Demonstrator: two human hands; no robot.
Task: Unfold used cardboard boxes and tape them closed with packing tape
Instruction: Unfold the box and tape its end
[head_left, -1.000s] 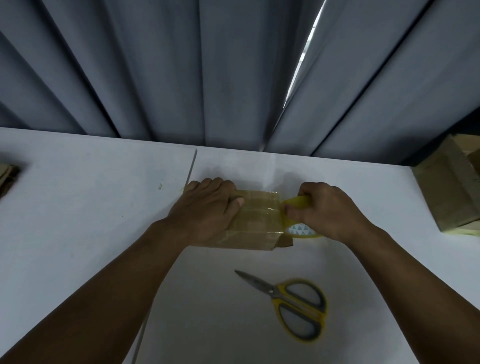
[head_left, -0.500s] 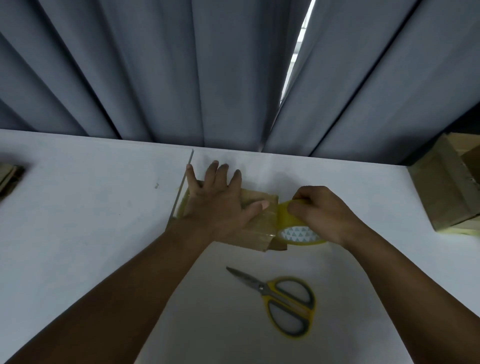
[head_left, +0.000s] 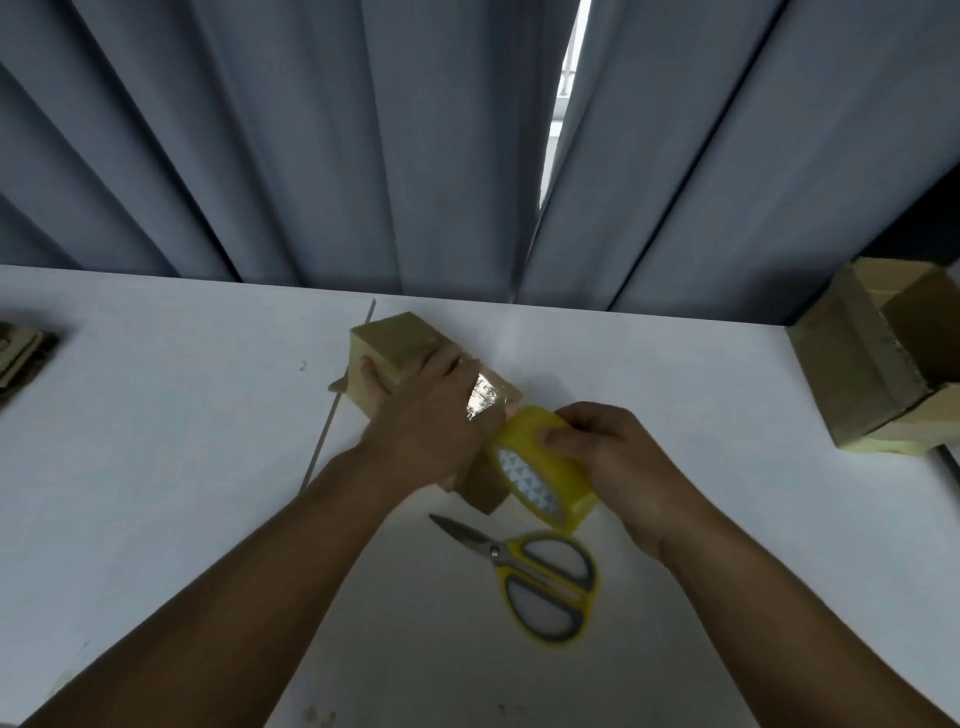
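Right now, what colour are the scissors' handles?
The scissors have yellow handles with grey inner linings, clearest in the head view.

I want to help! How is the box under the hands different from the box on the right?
The box under the hands looks smaller; the box on the right looks bigger. The first has shiny tape across it; the second stands open. The left hand holds the first; nobody touches the second. Both are brown cardboard.
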